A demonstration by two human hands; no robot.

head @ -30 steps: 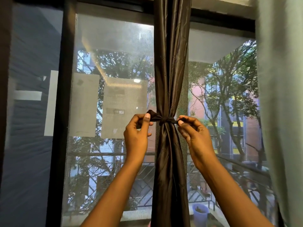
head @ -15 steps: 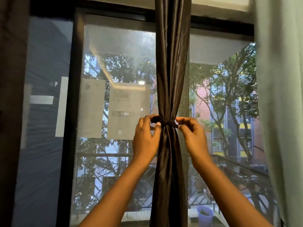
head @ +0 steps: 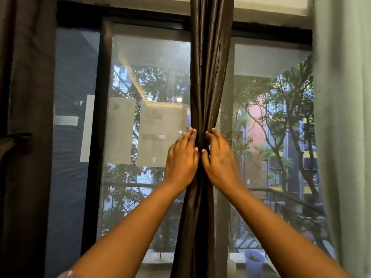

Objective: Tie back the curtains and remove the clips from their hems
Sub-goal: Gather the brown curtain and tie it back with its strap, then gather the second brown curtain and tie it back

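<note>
We have the dark brown curtain (head: 208, 77) hanging as one gathered, upright column down the middle of the window (head: 150, 87), cinched at its waist, and our hands meet right at that waist. Our left hand (head: 181, 157) lies against the bundle's left flank and our right hand (head: 219, 157) against its right, fingers fairly straight and pointing up, thumbs tucked toward the knot (head: 201, 146) between them; whether either thumb pinches the tie we cannot tell. Both hands sit equally near, so we judge the next move turns on that central knot; no clips show here.
</note>
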